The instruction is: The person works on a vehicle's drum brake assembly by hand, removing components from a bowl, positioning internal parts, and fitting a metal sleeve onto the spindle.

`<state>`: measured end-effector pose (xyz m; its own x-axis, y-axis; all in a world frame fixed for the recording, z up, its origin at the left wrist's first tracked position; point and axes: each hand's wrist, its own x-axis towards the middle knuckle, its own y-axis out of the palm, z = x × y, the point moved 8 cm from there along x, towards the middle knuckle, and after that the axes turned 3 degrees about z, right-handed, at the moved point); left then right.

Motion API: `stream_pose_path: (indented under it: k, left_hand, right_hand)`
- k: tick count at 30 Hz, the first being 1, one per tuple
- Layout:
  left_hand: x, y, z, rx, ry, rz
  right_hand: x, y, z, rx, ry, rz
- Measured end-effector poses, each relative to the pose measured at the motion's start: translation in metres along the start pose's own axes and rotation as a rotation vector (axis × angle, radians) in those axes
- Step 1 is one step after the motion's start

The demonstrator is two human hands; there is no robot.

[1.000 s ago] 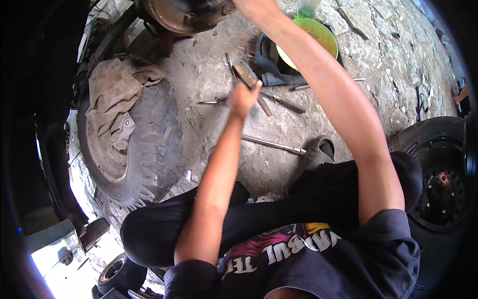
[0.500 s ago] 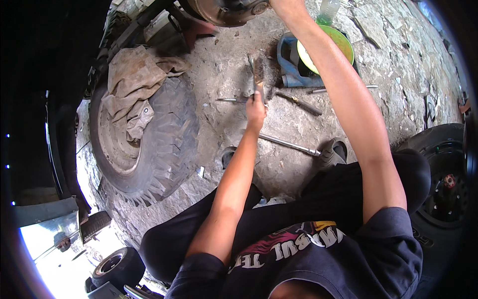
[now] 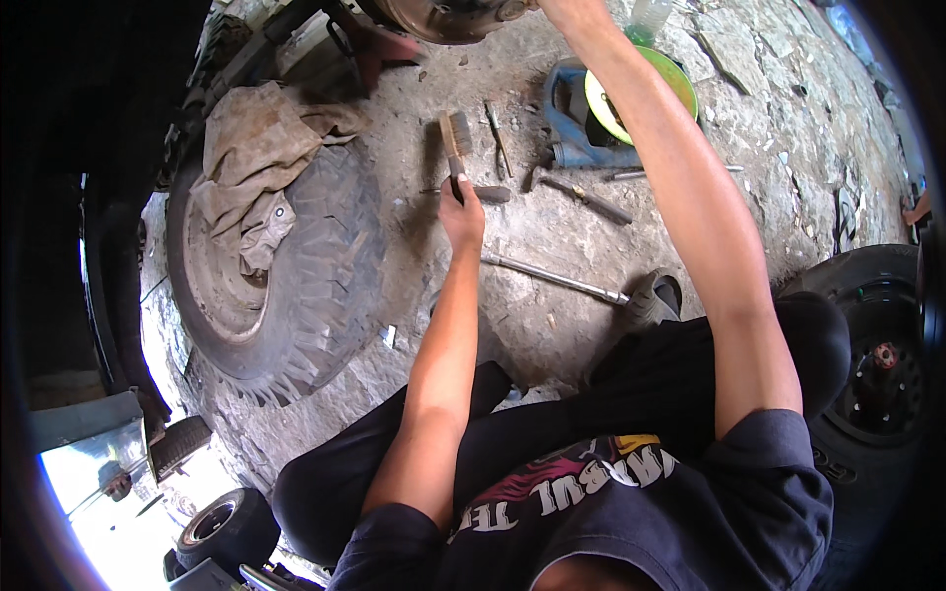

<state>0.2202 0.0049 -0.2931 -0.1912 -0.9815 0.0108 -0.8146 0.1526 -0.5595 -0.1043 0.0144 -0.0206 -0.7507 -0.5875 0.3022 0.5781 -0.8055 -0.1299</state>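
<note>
My left hand grips a wooden-handled bristle brush, held up over the ground beside a thin tool, a dark-handled tool and a hammer. A long chrome bar lies below that hand, near my shoe. My right hand reaches to the top edge, beside a rusty round metal part; its fingers are not clear. Under my right forearm are a green basin and a blue-grey container. Behind the basin stands a clear bottle.
A large treaded tyre draped with a dirty cloth lies at left. A black wheel is at right, a small tyre at lower left. A red metal piece is at top. Another person's hand shows at far right.
My left hand has taken hold of the brush among the tools and lifted it a little to the left, bristle end upward. My right arm stays stretched to the top.
</note>
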Motion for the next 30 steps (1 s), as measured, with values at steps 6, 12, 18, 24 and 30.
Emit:
stream_pose_path:
  k: [6, 12, 18, 24, 30]
  left_hand:
    - [-0.012, 0.010, -0.035, 0.279, 0.280, 0.057]
    - [-0.059, 0.051, -0.034, 0.616, 0.597, 0.462]
    - [-0.140, 0.078, -0.036, 0.452, 0.830, 0.793]
    - [-0.173, 0.078, -0.016, 0.560, 0.870, 1.000]
    - [-0.179, 0.087, -0.014, 0.585, 0.921, 1.036]
  right_hand:
    - [0.005, -0.007, -0.007, -0.048, -0.010, -0.066]
    - [0.002, 0.005, -0.006, 0.019, 0.013, -0.040]
    - [0.043, -0.009, -0.063, 0.236, 0.115, 0.128]
    - [0.003, 0.001, -0.003, 0.037, 0.077, 0.017]
    - [0.007, -0.006, -0.008, 0.012, 0.099, -0.035]
